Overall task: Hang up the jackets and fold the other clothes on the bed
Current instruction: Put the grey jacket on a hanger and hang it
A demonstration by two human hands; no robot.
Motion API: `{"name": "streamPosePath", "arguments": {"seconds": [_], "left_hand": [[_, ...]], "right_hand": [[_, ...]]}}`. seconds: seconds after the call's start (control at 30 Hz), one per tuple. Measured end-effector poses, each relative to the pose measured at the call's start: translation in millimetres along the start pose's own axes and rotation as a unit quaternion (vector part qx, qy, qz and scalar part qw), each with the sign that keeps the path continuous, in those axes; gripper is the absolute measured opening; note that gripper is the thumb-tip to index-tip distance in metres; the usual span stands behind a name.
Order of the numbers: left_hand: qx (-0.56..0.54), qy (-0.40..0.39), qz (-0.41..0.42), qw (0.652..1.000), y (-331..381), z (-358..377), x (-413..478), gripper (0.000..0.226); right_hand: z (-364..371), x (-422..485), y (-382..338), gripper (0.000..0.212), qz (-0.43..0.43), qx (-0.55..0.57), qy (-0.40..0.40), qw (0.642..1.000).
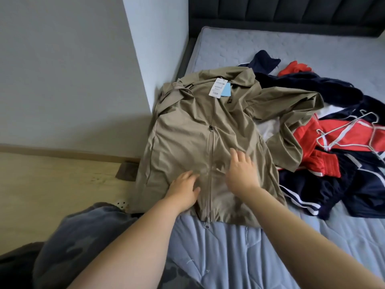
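**Jacket laid out, not yet hung; the pile is unsorted**

Status: the tan jacket [187, 132] lies front-up at the near left of the bed [270, 42], collar toward the far end and hem toward the person. Its zip is closed over the lower part and open at the chest. Shop tags [218, 87] lie at the collar.

Hands: the left hand [184, 189] rests flat on the lower front, just left of the zip, fingers loose and grasping nothing. The right hand [241, 172] lies just right of the zip, fingers spread on the cloth. It is slightly blurred, but no grip is evident.

Progress: judged early. No garment is seen hung or folded. A heap of navy and red clothes [343, 174] sits to the right, touching the jacket's right sleeve. White wire hangers [343, 130] lie on top of it, unused. The jacket appears to be being smoothed ahead of taking a hanger.

Edges and room: the jacket's left side reaches the bed's left edge and appears to drape over it toward the floor [52, 184], so it could slide off. A wall corner [145, 49] stands close on the far left. Open mattress lies far, before the headboard [291, 13], and a blue quilt [239, 257] covers the near side.
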State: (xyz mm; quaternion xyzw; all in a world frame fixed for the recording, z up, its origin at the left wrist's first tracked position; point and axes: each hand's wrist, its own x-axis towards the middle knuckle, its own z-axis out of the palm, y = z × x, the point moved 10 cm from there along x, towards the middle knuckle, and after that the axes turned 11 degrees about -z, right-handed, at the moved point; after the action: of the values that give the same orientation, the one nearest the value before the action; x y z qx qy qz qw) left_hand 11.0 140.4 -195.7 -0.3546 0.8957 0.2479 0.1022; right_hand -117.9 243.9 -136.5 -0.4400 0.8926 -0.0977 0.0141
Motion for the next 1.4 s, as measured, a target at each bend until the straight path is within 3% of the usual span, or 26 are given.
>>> {"name": "streamPosePath", "arguments": {"seconds": [0.13,0.23,0.3,0.37,0.5,0.53,0.6,0.67,0.7,0.73,0.77,0.8,0.83,0.87,0.93,1.07,1.13,1.27,1.33,1.4], "left_hand": [[-0.012,0.067,-0.150,0.986,-64,-28,5,0.059],[-0.122,0.104,-0.288,0.944,-129,-47,-4,0.069],[-0.240,0.069,-0.354,0.901,-168,-36,-10,0.072],[-0.313,0.008,-0.359,0.879,-185,-18,-15,0.069],[-0.341,-0.007,-0.316,0.885,-191,-16,-19,0.047],[-0.378,-0.003,-0.320,0.869,-192,-18,-21,0.043],[-0.493,0.003,-0.347,0.798,-197,-18,-26,0.037],[-0.620,-0.050,-0.345,0.703,-189,-10,-29,0.028],[-0.626,-0.086,-0.351,0.691,-183,-5,-35,0.026],[-0.590,-0.108,-0.359,0.715,-181,-4,-39,0.027],[-0.504,-0.104,-0.372,0.773,-186,-7,-43,0.030],[-0.370,-0.058,-0.392,0.841,-197,-18,-46,0.030],[-0.230,0.012,-0.402,0.886,-207,-35,-49,0.026],[-0.132,0.068,-0.396,0.906,-208,-50,-51,0.020],[-0.016,0.144,-0.344,0.928,-195,-71,-48,0.025],[0.097,0.242,-0.112,0.959,-115,-77,-31,0.058],[0.088,0.194,-0.053,0.976,-78,-60,-18,0.059],[0.081,0.013,-0.044,0.996,-29,-4,6,0.056],[0.109,-0.016,-0.031,0.993,-11,11,8,0.056],[0.116,0.010,-0.004,0.993,4,9,7,0.054]], "right_hand": [[37,14,-61,0.052,-0.093,0.020,-0.001,0.995],[78,19,-70,0.058,-0.043,0.065,-0.059,0.995],[107,17,-72,0.065,-0.008,0.062,-0.118,0.991],[124,16,-74,0.070,0.010,0.033,-0.133,0.991],[128,15,-73,0.073,0.014,-0.026,-0.101,0.994],[128,15,-74,0.073,0.014,-0.032,-0.097,0.995],[127,15,-76,0.074,0.010,-0.035,-0.091,0.995],[125,15,-78,0.073,0.012,-0.030,-0.089,0.995],[124,15,-78,0.072,0.014,-0.029,-0.088,0.996],[122,15,-78,0.071,0.013,-0.026,-0.087,0.996],[119,16,-78,0.070,0.009,-0.020,-0.090,0.996],[117,17,-80,0.069,0.005,-0.006,-0.100,0.995],[113,18,-82,0.067,-0.001,0.011,-0.111,0.994],[107,18,-85,0.066,-0.010,0.026,-0.115,0.993],[88,20,-91,0.063,-0.035,0.040,-0.083,0.995],[41,21,-89,0.059,-0.075,0.001,0.047,0.996],[37,20,-73,0.059,-0.045,-0.008,0.063,0.997],[69,-5,-15,0.065,0.056,-0.016,-0.041,0.997],[76,-18,1,0.063,0.038,-0.020,-0.064,0.997],[64,-21,7,0.059,0.017,-0.008,-0.034,0.999]]}}
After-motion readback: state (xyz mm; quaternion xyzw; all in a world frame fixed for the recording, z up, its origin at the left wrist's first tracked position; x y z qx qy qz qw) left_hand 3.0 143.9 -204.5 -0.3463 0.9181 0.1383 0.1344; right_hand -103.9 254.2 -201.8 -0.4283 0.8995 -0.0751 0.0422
